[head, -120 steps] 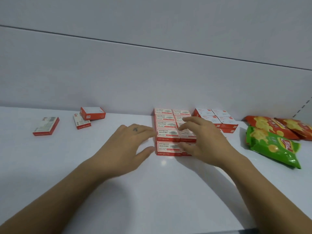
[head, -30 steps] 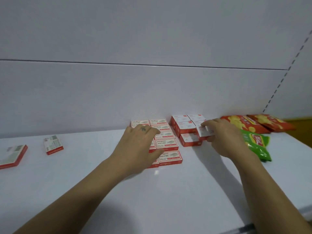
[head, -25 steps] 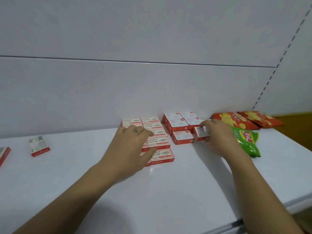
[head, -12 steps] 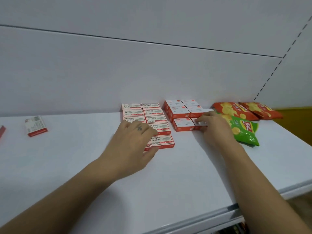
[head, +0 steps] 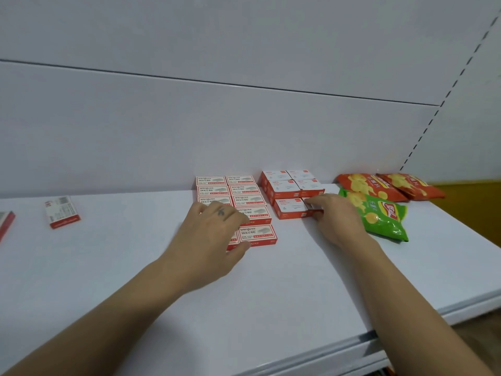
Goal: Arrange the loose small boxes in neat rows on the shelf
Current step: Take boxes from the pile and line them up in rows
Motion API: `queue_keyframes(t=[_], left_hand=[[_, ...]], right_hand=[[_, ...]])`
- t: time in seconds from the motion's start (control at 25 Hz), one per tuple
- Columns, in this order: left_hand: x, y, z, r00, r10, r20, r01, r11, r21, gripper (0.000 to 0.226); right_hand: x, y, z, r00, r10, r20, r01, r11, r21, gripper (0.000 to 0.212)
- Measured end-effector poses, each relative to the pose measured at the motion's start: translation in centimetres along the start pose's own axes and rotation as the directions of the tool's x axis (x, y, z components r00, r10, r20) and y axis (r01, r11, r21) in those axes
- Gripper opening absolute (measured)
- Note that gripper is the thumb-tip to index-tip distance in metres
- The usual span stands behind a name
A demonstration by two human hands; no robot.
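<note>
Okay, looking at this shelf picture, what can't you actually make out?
Head view, all of it:
- Left column of the staple-box block: the near boxes are covered by the left hand.
- Front box of the right block: mostly under the right hand; pinched or pushed, cannot tell.
- Box at the left edge: cut off by the frame.
- Loose box: print too small to read.

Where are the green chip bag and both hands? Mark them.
green chip bag (head: 379,217), head view, front panel.
left hand (head: 214,234), head view, back of hand.
right hand (head: 334,217), head view, back of hand.
</note>
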State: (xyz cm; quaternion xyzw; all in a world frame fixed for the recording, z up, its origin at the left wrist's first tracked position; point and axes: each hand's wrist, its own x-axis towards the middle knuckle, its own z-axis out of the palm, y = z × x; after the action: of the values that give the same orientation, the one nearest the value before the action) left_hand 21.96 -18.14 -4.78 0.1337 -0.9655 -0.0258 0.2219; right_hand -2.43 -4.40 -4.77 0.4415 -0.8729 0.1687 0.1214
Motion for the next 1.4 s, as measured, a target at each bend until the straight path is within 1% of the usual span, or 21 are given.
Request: queue_keyframes(t=[0.08,0.24,0.36,0.48,0.56,0.64,0.72,0.84,0.96,1.08,1.16,1.24,1.32,1.4], left_hand=[[0.0,-0.2,-0.2,1.000,0.003,-0.005,-0.003,1.000,0.008,0.040],[0.1,-1.7,-1.2,0.999,-0.034,-0.018,0.034,0.998,0.048,0.048],[0.1,-3.5,-2.8,0.994,-0.099,-0.045,0.103,0.989,0.104,0.052],[-1.3,-5.5,-4.3,0.978,-0.201,-0.048,0.206,0.968,0.143,0.054],[-3.2,-7.0,-5.3,0.959,-0.276,-0.059,0.282,0.944,0.171,0.053],[-5.3,-8.4,-6.2,0.932,-0.355,-0.065,0.361,0.912,0.195,0.052],[-7.9,-9.9,-7.3,0.892,-0.446,-0.081,0.452,0.863,0.226,0.053],[-11.7,-12.0,-8.9,0.812,-0.570,-0.125,0.580,0.764,0.282,0.057],[-14.9,-13.4,-10.2,0.698,-0.696,-0.169,0.709,0.637,0.303,0.062],[-17.6,-14.1,-11.0,0.607,-0.774,-0.181,0.781,0.538,0.318,0.065],[-19.0,-14.2,-11.3,0.575,-0.795,-0.196,0.807,0.509,0.300,0.064],[-20.0,-14.1,-11.4,0.557,-0.803,-0.212,0.822,0.498,0.277,0.061],[-20.4,-14.0,-11.4,0.550,-0.808,-0.213,0.828,0.495,0.263,0.059],[-20.5,-13.9,-11.3,0.549,-0.810,-0.204,0.828,0.496,0.260,0.058]], right_hand=[[0.0,-0.2,-0.4,1.000,0.001,0.014,-0.001,1.000,-0.001,0.025],[0.8,-1.8,-2.3,1.000,-0.016,-0.009,0.016,1.000,-0.002,0.055],[2.0,-5.3,-3.1,0.987,-0.163,-0.003,0.163,0.986,0.028,0.063],[3.0,-10.3,-3.2,0.957,-0.291,0.025,0.289,0.955,0.063,0.068],[3.5,-13.8,-2.8,0.922,-0.382,0.060,0.375,0.922,0.098,0.070],[3.7,-17.0,-2.3,0.873,-0.480,0.085,0.467,0.873,0.140,0.068],[3.7,-20.8,-1.3,0.807,-0.581,0.107,0.560,0.809,0.178,0.067],[3.3,-26.4,0.2,0.703,-0.698,0.138,0.669,0.714,0.207,0.067],[3.1,-30.8,1.8,0.641,-0.748,0.172,0.714,0.664,0.224,0.066],[2.7,-34.6,4.0,0.593,-0.761,0.261,0.741,0.643,0.193,0.065],[2.3,-36.6,5.6,0.592,-0.743,0.312,0.751,0.649,0.121,0.063],[1.9,-37.7,7.2,0.635,-0.703,0.321,0.725,0.685,0.068,0.058],[1.9,-38.1,8.3,0.682,-0.665,0.304,0.676,0.732,0.085,0.049],[2.0,-38.5,9.0,0.725,-0.636,0.263,0.623,0.769,0.144,0.038]])
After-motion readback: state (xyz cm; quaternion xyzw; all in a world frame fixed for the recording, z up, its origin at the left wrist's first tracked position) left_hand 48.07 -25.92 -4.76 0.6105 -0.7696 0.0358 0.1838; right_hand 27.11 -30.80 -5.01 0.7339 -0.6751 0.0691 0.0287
